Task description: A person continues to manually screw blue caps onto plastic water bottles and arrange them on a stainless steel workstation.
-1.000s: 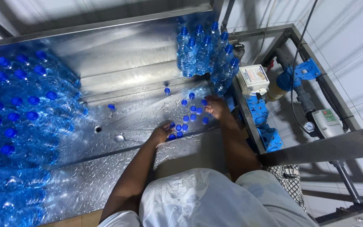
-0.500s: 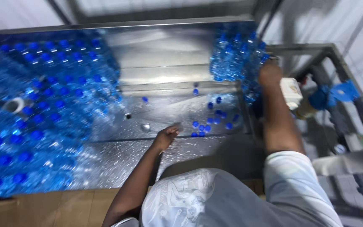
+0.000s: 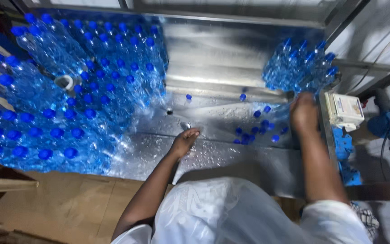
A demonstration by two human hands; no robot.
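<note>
My left hand [image 3: 185, 141] rests on the wet steel table [image 3: 213, 113], fingers loosely apart and holding nothing, close to a small metal piece on the surface. My right hand [image 3: 304, 113] reaches to the table's right edge, just below a cluster of clear bottles with blue caps [image 3: 299, 68]. It is blurred, and its fingers are hidden behind the back of the hand. Several loose blue caps [image 3: 254, 133] lie between my two hands. A large pile of capped bottles [image 3: 68, 104] fills the left side.
One bottle with a white open neck [image 3: 64, 82] lies in the left pile. A white box-shaped device [image 3: 345, 110] and blue pipe fittings [image 3: 344, 147] sit right of the table. A brown board [image 3: 68, 199] lies at the near left. Steel walls enclose the back.
My right hand went from the loose caps up and right to the bottle cluster. My left hand drew away from the caps toward the table's middle. The view swung left.
</note>
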